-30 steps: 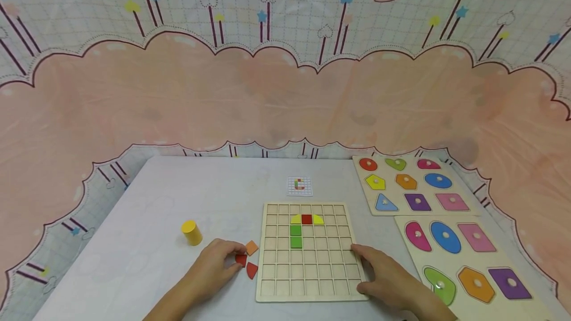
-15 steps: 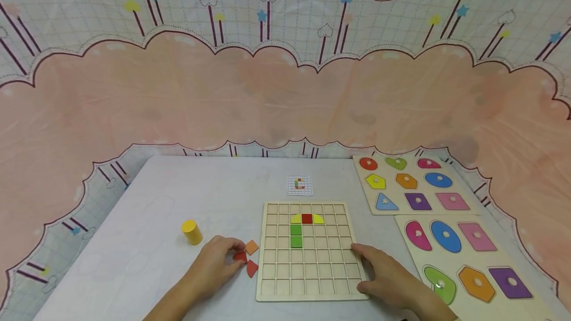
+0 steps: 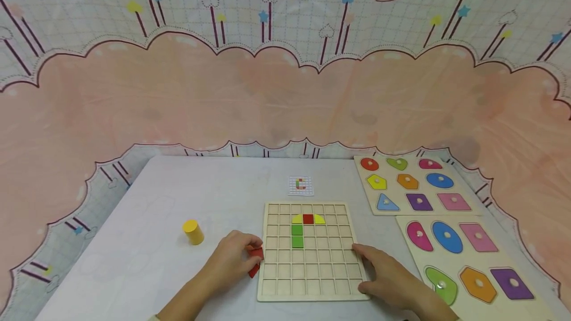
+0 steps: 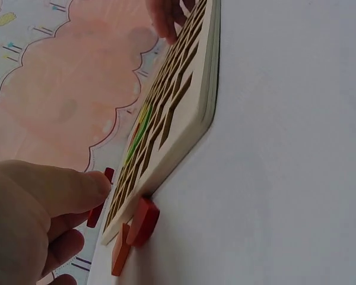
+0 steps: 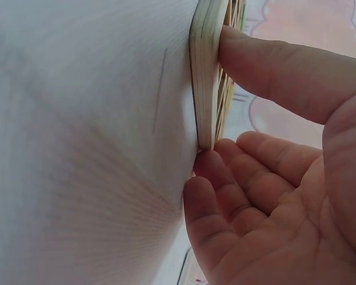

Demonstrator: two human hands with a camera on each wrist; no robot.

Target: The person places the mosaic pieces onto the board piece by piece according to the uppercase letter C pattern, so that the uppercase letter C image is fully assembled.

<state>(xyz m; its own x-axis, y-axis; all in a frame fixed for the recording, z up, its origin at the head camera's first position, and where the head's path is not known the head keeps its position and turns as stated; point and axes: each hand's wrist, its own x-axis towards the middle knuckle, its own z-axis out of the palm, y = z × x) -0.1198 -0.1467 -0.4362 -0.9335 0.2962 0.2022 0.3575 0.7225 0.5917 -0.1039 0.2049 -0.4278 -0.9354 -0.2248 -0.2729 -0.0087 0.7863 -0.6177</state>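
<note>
A wooden grid board (image 3: 312,276) lies near the table's front edge, with yellow, red and green tiles (image 3: 297,236) set in its upper rows. My left hand (image 3: 251,253) is at the board's left edge and pinches a small red tile (image 3: 257,252), which shows between thumb and finger (image 4: 98,209) in the left wrist view. A red quarter-round tile (image 4: 143,221) and an orange tile (image 4: 120,249) lie on the table against that edge. My right hand (image 3: 363,267) grips the board's right edge (image 5: 204,77), thumb (image 5: 255,59) on top and fingertips against the side.
A small pattern card (image 3: 300,185) lies behind the board. A yellow cylinder (image 3: 193,232) stands to the left. Two wooden shape puzzles (image 3: 412,182) (image 3: 468,261) with coloured knobbed pieces fill the right side. A pink patterned cloth hangs behind the table.
My left hand has picked a red tile out of the loose pieces and moved right to the board's left edge. It now hides the orange tile in the head view. The right hand stayed put.
</note>
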